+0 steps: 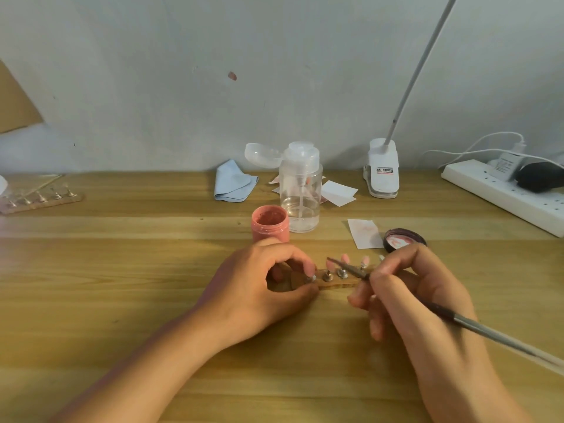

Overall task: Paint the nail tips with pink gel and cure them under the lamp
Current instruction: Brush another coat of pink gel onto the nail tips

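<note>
At the worktop's (122, 270) centre, the left hand (259, 282) pinches one end of the wooden holder (335, 281), grip clamped on it, evidently to steady the mounted nail tips (345, 258). The right hand (406, 297) holds the brush (457, 319) pen-fashion, bristles at a tip. At least 3 tips show pink. The open pink gel jar (270, 224) stands just behind, handy for reloading.

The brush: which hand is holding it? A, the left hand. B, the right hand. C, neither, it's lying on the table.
B: the right hand pinches the brush, its tip at the pink nail tips, while the left hand grips the wooden holder.
</note>
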